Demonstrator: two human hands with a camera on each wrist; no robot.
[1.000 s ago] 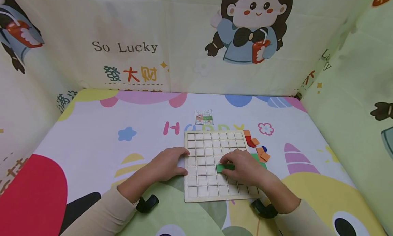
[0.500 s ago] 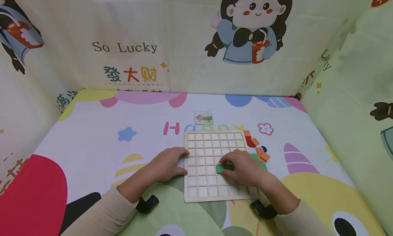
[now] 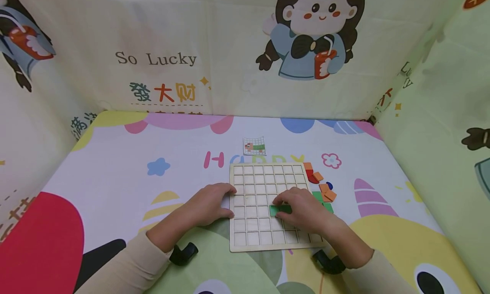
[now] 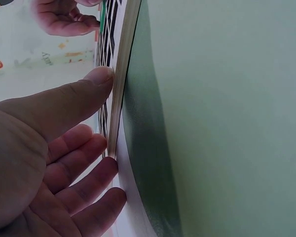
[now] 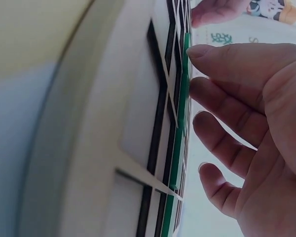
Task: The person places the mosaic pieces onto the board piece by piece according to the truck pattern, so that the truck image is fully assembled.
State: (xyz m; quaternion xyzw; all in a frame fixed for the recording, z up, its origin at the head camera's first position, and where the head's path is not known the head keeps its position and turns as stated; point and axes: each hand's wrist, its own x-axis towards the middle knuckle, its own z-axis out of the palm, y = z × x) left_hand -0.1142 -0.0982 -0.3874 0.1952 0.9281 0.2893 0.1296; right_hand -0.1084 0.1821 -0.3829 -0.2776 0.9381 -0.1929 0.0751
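A wooden grid board point(image 3: 245, 248) lies flat in front of me. My left hand point(image 3: 208, 204) steadies its left edge, thumb and fingers spread and resting against the rim; the left wrist view shows the thumb point(image 4: 96, 79) on that edge. Over the board's right half, my right hand point(image 3: 302, 206) touches green tiles point(image 3: 274, 211) sitting in a row of cells. In the right wrist view its thumb and index fingertips lie against a green tile point(image 5: 184, 94), the other fingers loosely bent above the board. The hand partly hides this row in the head view.
Right of the board lie more green tiles point(image 3: 327, 207), several orange tiles point(image 3: 328, 195), red pieces point(image 3: 311, 178) and a dark blue piece point(image 3: 329, 185). Behind the board is a small pattern card point(image 3: 254, 146). A patterned cloth point(image 3: 183, 145) covers the table; printed curtains point(image 3: 229, 51) surround it.
The green tiles under my right hand have settled slightly lower, and a grid divider now shows between them. My left hand and the board have stayed in place.
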